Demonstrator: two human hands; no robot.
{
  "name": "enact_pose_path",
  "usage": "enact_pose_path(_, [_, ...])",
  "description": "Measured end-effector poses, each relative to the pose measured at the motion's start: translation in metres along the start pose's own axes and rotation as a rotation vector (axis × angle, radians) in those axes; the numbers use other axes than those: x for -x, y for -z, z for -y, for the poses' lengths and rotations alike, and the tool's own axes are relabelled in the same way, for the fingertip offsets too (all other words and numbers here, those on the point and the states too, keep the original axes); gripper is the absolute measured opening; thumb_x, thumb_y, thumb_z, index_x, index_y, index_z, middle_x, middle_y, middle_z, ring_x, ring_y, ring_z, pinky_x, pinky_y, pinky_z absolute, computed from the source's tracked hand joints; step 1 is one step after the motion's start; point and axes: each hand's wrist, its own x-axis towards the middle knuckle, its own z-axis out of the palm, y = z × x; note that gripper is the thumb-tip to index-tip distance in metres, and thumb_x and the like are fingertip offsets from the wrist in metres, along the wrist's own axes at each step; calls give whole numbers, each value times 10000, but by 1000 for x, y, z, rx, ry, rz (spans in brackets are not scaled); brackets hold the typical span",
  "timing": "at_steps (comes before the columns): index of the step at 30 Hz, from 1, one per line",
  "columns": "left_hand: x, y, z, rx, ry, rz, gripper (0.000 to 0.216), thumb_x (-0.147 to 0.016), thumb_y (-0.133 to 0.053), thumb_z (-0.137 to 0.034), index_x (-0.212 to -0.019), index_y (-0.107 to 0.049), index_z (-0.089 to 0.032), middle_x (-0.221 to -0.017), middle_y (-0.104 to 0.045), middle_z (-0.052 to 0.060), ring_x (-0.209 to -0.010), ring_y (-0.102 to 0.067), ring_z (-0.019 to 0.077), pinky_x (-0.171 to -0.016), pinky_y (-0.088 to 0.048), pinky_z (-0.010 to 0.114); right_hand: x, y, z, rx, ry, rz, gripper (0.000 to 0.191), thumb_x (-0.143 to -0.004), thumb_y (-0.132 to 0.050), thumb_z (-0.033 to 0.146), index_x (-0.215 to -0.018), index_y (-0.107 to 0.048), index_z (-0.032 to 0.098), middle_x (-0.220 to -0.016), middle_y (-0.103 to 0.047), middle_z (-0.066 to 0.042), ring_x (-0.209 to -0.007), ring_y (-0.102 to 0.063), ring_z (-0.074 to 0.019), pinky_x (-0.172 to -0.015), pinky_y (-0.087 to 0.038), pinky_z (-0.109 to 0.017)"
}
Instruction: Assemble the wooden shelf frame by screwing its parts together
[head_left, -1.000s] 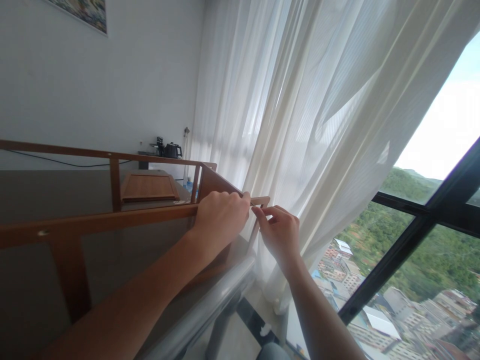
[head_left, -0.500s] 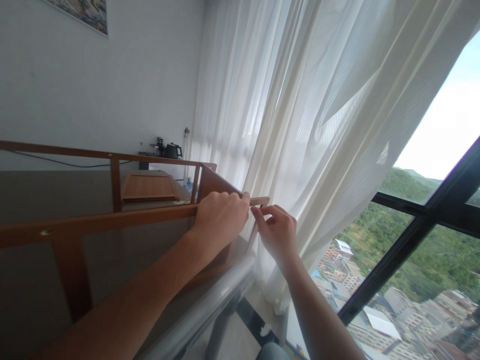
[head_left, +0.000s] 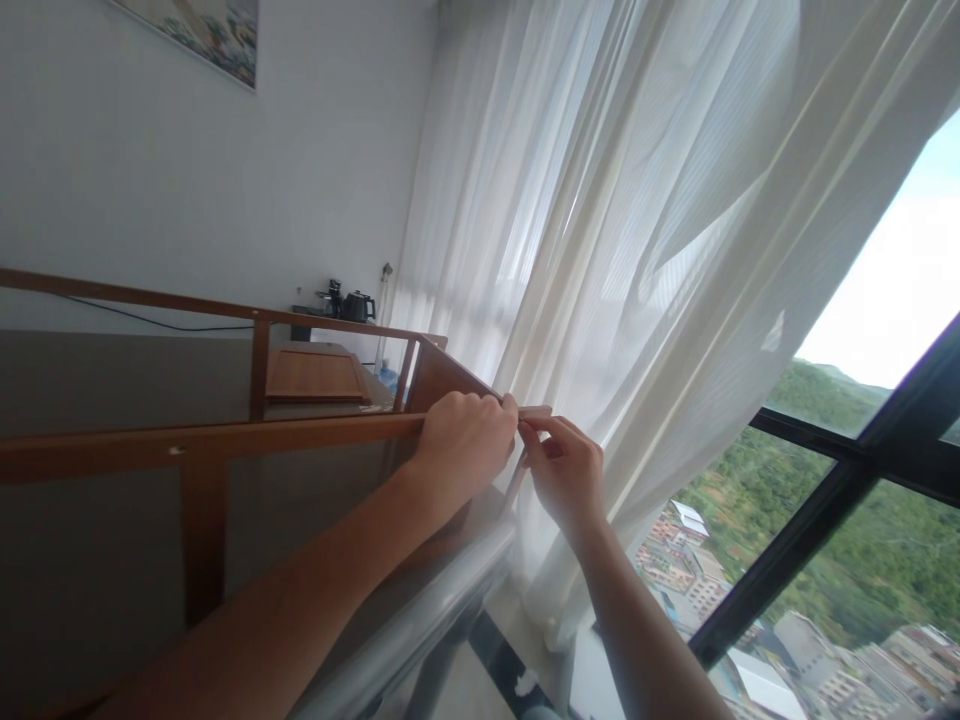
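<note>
View is swinging slightly left from the earlier frame. Wooden frame [head_left: 259, 370] is spanning left to centre; black kettle [head_left: 358, 307] is standing behind, contents hidden. Left hand [head_left: 469, 440] is gripping near rail [head_left: 307, 434]; right hand [head_left: 566, 470] is pinching at frame's end, can't tell what.

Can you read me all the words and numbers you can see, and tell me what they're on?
There are none that can be read.
Wooden frame gripped by the left hand: no lettering to be seen.
Dark kettle: too small to tell if it has a brand.
Wall picture: no readable words.
Buildings outside: too small and blurred for any signs.
</note>
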Motion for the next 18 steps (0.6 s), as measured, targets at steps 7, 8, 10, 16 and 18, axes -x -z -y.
enact_pose_path(7, [0, 0, 1, 16, -9, 17, 255, -1005, -479, -258, -1114, -668, -127, -816, -734, 134, -788, -762, 322, -637, -484, 347, -1, 3, 0, 55, 84, -30, 192, -998, -646, 323, -963, -819, 247, -788, -742, -3, -551, -663, -124, -565, -507, -255])
enact_pose_path(8, [-1, 0, 1, 14, -4, 23, 246, -1003, -482, -258, -1101, -667, -129, -813, -733, 133, -791, -762, 323, -640, -485, 348, -1, 3, -1, 58, 99, -35, 191, -1000, -644, 317, -970, -819, 249, -794, -746, -4, -553, -660, -123, -568, -507, -255])
enact_pose_path(10, [-1, 0, 0, 10, 10, 41, 233, -1000, -489, -260, -1081, -667, -134, -809, -731, 131, -796, -761, 325, -643, -487, 351, -1, 3, -2, 63, 128, -47, 189, -1002, -644, 311, -969, -820, 250, -796, -751, -5, -553, -654, -122, -573, -508, -258])
enact_pose_path(16, [-1, -1, -1, 6, 21, 38, 227, -1008, -493, -284, -1061, -664, -145, -790, -725, 122, -789, -760, 330, -618, -468, 343, 0, 3, -6, 43, 184, -60, 192, -1006, -638, 289, -968, -822, 252, -863, -777, -23, -642, -704, -147, -604, -550, -269])
enact_pose_path(18, [-1, -1, -1, 1, 13, 30, 215, -1006, -500, -276, -1037, -665, -142, -765, -718, 118, -773, -761, 328, -606, -457, 335, 0, 6, -6, 29, 184, -66, 196, -1009, -633, 290, -962, -819, 253, -879, -778, -26, -643, -709, -150, -584, -556, -271])
